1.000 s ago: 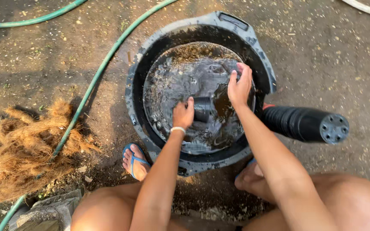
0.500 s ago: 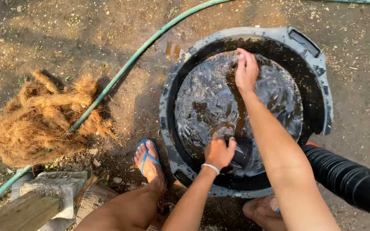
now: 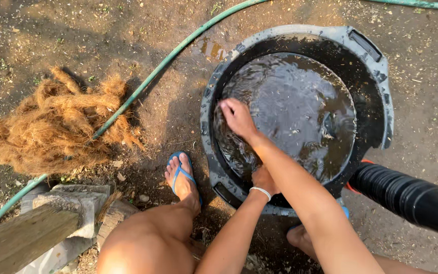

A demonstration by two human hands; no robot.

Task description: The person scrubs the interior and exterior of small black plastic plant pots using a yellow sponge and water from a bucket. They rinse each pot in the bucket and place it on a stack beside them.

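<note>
A round black tub with a grey rim (image 3: pixel 381 66) stands on the dirt, holding dark, rippling water (image 3: pixel 300 106). My right hand (image 3: pixel 236 117) reaches across to the tub's left inner wall at the waterline, fingers bent downward; nothing shows in it. My left hand (image 3: pixel 263 180), with a white band on its wrist, sits at the tub's near inner edge. My right forearm crosses over it and hides its fingers, so I cannot tell what it holds.
A green hose (image 3: pixel 153 76) runs diagonally past the tub's left side. A pile of brown fibre (image 3: pixel 57 124) lies on the left. A black ribbed cylinder (image 3: pixel 406 195) lies at the right. A concrete block and wooden plank (image 3: pixel 41 228) sit at lower left. My foot in a blue sandal (image 3: pixel 181 177) is beside the tub.
My right hand has swept from the tub's far wall round to its left wall. My left hand has slid toward the near edge, under my right forearm. The view has shifted left.
</note>
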